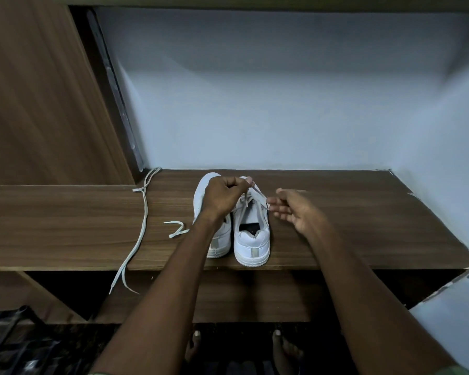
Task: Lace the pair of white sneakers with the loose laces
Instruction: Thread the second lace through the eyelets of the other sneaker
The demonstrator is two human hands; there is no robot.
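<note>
1. Head view, nearest: bare toes [278, 334] on a dark floor; a black rack [14, 339] at lower left.
2. Below the top: a lower wooden shelf [228, 299] in shadow.
3. Surface: a dark wood-grain shelf [349, 226], its front edge chipped at the right corner.
4. Right shoe [252, 242]: white, heel toward the camera, at the front edge, partly laced. No readable brand or writing.
5. Left shoe [210, 196]: white, touching the right shoe's side, mostly hidden by the left forearm.
6. Spare lace [144, 212]: loose, left of the shoes, running from the back corner over the front edge, ends hanging.
7. Lace end [176, 228]: a short curl just left of the left shoe.
8. Left hand [224, 194]: over the shoes, fingers curled, pinching the lace [259, 194] threaded in the right shoe.
9. Right hand [295, 209]: just right of the right shoe, fingers straight and spread, holding nothing.
10. Room: pale blue walls [282, 90] behind and right; a wooden panel [38, 90] at left.
</note>
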